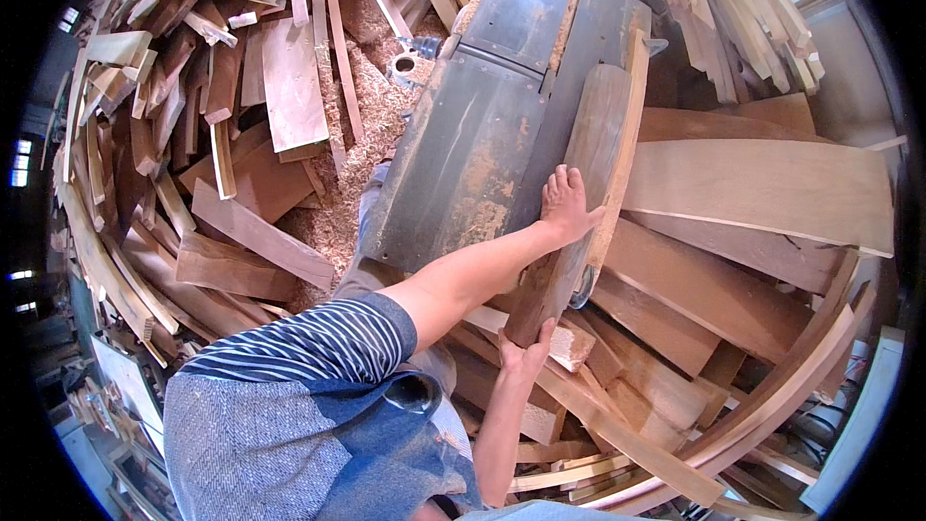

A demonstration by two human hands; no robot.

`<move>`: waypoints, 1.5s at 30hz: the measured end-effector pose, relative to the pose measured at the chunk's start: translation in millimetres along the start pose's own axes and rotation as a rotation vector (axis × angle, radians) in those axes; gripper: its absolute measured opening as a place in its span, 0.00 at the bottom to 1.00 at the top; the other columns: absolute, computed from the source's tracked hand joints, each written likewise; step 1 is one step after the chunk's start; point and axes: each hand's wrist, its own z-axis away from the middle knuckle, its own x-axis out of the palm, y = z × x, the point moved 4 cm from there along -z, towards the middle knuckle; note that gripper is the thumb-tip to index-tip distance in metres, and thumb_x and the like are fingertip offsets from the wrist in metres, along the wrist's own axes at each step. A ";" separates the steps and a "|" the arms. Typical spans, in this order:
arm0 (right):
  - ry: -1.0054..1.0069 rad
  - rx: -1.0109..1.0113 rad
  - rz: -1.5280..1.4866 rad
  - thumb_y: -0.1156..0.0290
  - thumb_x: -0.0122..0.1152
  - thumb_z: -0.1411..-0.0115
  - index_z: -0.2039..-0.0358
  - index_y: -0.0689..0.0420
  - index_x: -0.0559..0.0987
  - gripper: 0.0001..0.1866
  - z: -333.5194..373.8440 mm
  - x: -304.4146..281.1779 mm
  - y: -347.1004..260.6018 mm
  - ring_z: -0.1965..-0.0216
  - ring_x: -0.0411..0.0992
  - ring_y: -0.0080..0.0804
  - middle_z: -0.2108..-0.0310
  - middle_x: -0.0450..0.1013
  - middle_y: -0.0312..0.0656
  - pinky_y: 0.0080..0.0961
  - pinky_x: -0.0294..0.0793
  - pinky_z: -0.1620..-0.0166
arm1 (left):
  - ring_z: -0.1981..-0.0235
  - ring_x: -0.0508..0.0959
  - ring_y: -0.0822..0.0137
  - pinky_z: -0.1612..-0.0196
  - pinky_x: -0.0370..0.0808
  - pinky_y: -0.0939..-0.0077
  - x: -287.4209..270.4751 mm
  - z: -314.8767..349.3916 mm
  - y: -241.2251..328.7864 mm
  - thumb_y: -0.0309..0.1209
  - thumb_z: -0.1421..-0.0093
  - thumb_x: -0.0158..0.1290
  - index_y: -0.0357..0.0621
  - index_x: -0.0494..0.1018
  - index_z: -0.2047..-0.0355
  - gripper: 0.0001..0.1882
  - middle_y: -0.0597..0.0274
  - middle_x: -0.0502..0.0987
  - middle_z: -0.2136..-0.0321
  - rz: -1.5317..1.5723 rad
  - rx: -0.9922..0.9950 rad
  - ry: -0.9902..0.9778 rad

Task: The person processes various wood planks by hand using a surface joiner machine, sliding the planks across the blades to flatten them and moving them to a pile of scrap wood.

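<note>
A long brown wooden board (595, 125) lies along the right side of a metal-topped jointer (482, 145), beside a pale wooden fence (629, 106). My left hand (564, 203) rests flat on the board, thumb spread toward the fence. Below it, my right hand (526, 355) grips the board's near end, which sticks out past the machine. The thumb is on one side; the other fingers are partly hidden. Sawdust is scattered over the dark metal table.
Wood shavings (371, 87) and a heap of offcuts (217, 68) lie left of the machine. Wide planks (752, 188) are stacked on the right, with thin strips (733, 19) behind them. Curved long boards (772, 405) stand at the lower right.
</note>
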 end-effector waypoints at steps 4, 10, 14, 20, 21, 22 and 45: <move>0.035 -0.011 0.025 0.52 0.65 0.36 0.31 0.42 0.65 0.35 5.6 8.2 -1.4 0.31 0.58 0.43 0.31 0.64 0.38 0.65 0.44 0.32 | 0.36 0.60 0.39 0.33 0.59 0.48 -0.9 -2.6 1.2 0.51 0.46 0.65 0.26 0.52 0.35 0.52 0.33 0.56 0.36 0.007 -0.007 -0.024; 0.014 -0.027 0.036 0.49 0.66 0.38 0.30 0.44 0.63 0.39 7.8 18.3 -1.8 0.27 0.52 0.46 0.29 0.62 0.40 0.68 0.32 0.28 | 0.36 0.60 0.39 0.34 0.59 0.47 1.8 -10.1 -0.4 0.51 0.47 0.66 0.26 0.53 0.37 0.52 0.34 0.56 0.37 -0.002 -0.001 0.002; 0.016 -0.008 0.036 0.52 0.66 0.36 0.31 0.42 0.65 0.35 2.8 16.8 -3.1 0.32 0.57 0.44 0.32 0.63 0.38 0.64 0.43 0.32 | 0.36 0.60 0.39 0.34 0.59 0.47 1.9 -13.3 0.8 0.51 0.47 0.66 0.26 0.54 0.38 0.51 0.34 0.57 0.37 0.019 0.002 0.004; 0.037 -0.029 0.056 0.48 0.65 0.37 0.29 0.44 0.62 0.40 2.2 23.3 -2.7 0.25 0.48 0.46 0.27 0.58 0.41 0.66 0.29 0.27 | 0.37 0.61 0.41 0.35 0.61 0.50 -0.9 -16.7 3.1 0.50 0.46 0.66 0.27 0.55 0.39 0.49 0.35 0.58 0.38 -0.010 0.007 0.022; 0.032 -0.022 0.056 0.47 0.64 0.36 0.29 0.44 0.62 0.40 1.9 24.5 -2.9 0.25 0.47 0.46 0.27 0.58 0.41 0.65 0.28 0.27 | 0.37 0.61 0.41 0.35 0.61 0.50 -0.9 -17.9 2.9 0.50 0.46 0.66 0.27 0.55 0.39 0.49 0.35 0.58 0.38 -0.009 0.007 0.016; 0.028 -0.015 0.056 0.47 0.64 0.36 0.28 0.44 0.61 0.40 1.6 25.3 -3.2 0.24 0.47 0.46 0.27 0.58 0.41 0.65 0.28 0.27 | 0.37 0.61 0.41 0.35 0.61 0.50 -0.8 -18.8 3.0 0.50 0.46 0.66 0.27 0.54 0.39 0.49 0.35 0.58 0.38 -0.006 0.007 0.011; -0.028 -0.005 0.031 0.47 0.63 0.35 0.29 0.45 0.62 0.39 -10.8 31.6 -4.5 0.24 0.47 0.47 0.27 0.58 0.40 0.65 0.27 0.27 | 0.39 0.63 0.42 0.37 0.63 0.47 -2.9 -31.5 6.5 0.50 0.47 0.65 0.28 0.57 0.41 0.47 0.39 0.61 0.43 -0.016 0.013 0.040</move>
